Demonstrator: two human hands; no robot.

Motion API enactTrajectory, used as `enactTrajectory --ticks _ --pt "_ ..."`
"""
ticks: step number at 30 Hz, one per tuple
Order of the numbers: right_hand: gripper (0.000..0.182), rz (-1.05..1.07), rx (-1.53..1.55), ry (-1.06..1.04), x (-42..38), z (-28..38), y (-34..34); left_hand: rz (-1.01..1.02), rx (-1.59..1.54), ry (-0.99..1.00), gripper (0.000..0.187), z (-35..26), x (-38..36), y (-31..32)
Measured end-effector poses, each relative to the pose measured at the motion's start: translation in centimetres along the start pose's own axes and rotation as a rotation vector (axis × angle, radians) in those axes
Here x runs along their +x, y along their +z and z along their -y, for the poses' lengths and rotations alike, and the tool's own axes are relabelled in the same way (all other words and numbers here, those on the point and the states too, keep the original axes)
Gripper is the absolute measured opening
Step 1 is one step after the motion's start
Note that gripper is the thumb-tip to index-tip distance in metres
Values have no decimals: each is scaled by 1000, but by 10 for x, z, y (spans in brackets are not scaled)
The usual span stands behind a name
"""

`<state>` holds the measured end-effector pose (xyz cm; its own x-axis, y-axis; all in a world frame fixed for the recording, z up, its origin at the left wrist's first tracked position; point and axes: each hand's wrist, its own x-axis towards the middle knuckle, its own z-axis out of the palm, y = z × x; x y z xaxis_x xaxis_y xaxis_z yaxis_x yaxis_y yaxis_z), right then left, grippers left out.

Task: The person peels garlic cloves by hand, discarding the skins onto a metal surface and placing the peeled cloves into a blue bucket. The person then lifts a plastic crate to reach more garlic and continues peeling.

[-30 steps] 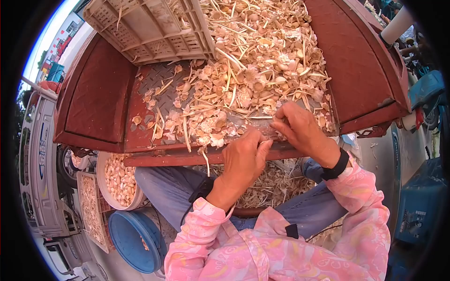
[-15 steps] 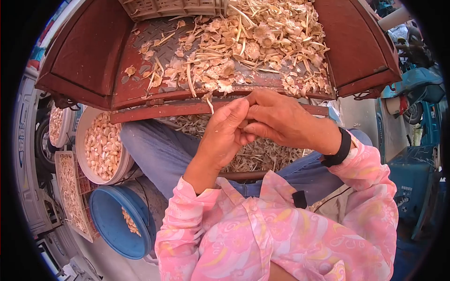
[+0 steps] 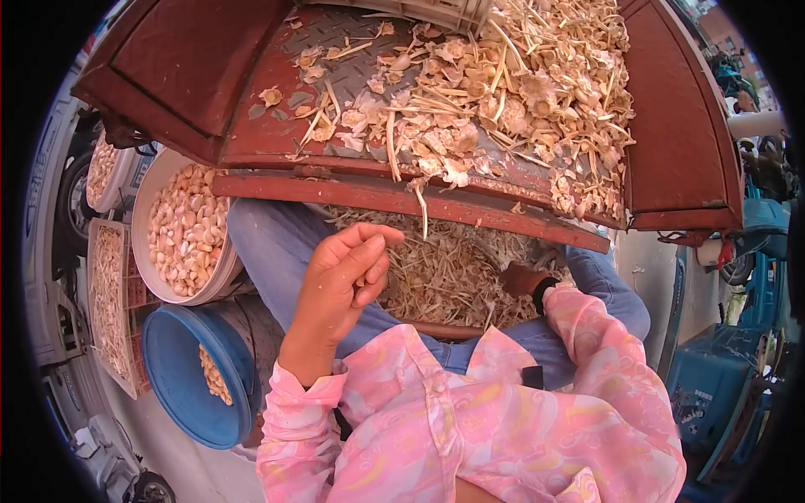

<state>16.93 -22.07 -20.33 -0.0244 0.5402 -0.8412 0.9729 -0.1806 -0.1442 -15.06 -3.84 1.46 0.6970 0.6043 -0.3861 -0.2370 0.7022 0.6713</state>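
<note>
My left hand point(image 3: 335, 281) is raised over my left thigh, with its thumb close to the bent index finger and the other fingers curled. Whatever it may hold is too small or hidden to make out. Down in the heap of dry garlic stems and skins point(image 3: 457, 281) between my legs is my right hand point(image 3: 521, 279); its fingers are largely hidden. In front, garlic skins and stalks point(image 3: 537, 92) lie piled on the red metal tray point(image 3: 277, 138). One pale stalk point(image 3: 421, 210) hangs over the tray's front edge.
At my left, a white bucket point(image 3: 144, 243) holds many garlic cloves point(image 3: 186, 230). Closer in stands a blue bucket point(image 3: 172, 377) with some cloves inside. A crate point(image 3: 134, 310) of pale pieces sits beside them. A plastic crate point(image 3: 449, 10) rests at the tray's back; blue vehicles point(image 3: 721, 377) stand right.
My hands were together before the tray edge and have come apart. The right went down to the heap between my legs; the left moved left and down. The view has shifted.
</note>
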Motion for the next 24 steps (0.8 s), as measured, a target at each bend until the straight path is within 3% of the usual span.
enactTrajectory --ticks 3,12,18,22,23,24 --pt "36 -7 57 228 26 -5 -2 -95 20 -15 20 -5 6 3" --pt "39 -180 101 298 58 -58 4 -181 44 -93 19 8 20 2" --pt "41 -358 82 231 44 -74 -22 -80 -8 -73 19 13 11 3" --pt "43 -625 27 -10 24 -65 -14 -43 -83 11 21 18 0 -7" --pt "39 -603 -235 -32 -31 -14 -59 -61 -107 22 22 19 -4 -10" --pt "35 -289 -144 -103 -35 -14 -64 -81 -130 29 23 19 -7 -12"
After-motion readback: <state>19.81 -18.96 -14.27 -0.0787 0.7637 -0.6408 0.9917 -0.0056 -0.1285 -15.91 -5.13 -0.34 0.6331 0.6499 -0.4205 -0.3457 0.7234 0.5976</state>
